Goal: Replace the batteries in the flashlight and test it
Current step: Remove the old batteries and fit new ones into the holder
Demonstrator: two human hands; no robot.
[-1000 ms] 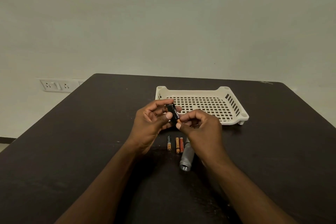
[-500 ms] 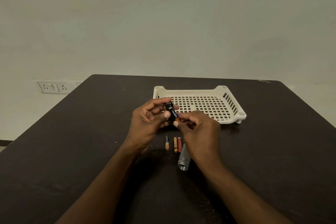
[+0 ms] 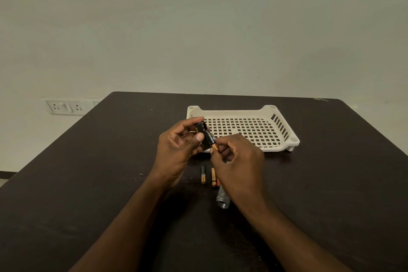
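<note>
Head view looks down on a dark table (image 3: 88, 183) with both hands raised above its middle. The left hand (image 3: 178, 148) grips a small black battery holder (image 3: 202, 133), fingers curled over its far end and thumb pressed on its near side. The right hand (image 3: 238, 161) pinches the copper end of a black-and-copper battery (image 3: 211, 139) between thumb and forefinger; the battery lies along the holder, tilted, touching it. How far it sits inside the holder cannot be told.

On the table just near of the hands lie three loose batteries: one black-and-copper battery on the left (image 3: 203, 175), and a pair side by side just right of it, a copper one (image 3: 213, 177) and a reddish one (image 3: 218, 180) partly hidden by the right hand. The grey flashlight body (image 3: 222, 199) lies nearer still, its open threaded end toward the camera, its far part covered by the right wrist.

A white perforated tray (image 3: 276, 139) stands on the far side, its near-left corner hidden behind the hands. A wall socket plate (image 3: 64, 107) sits at far left.
</note>
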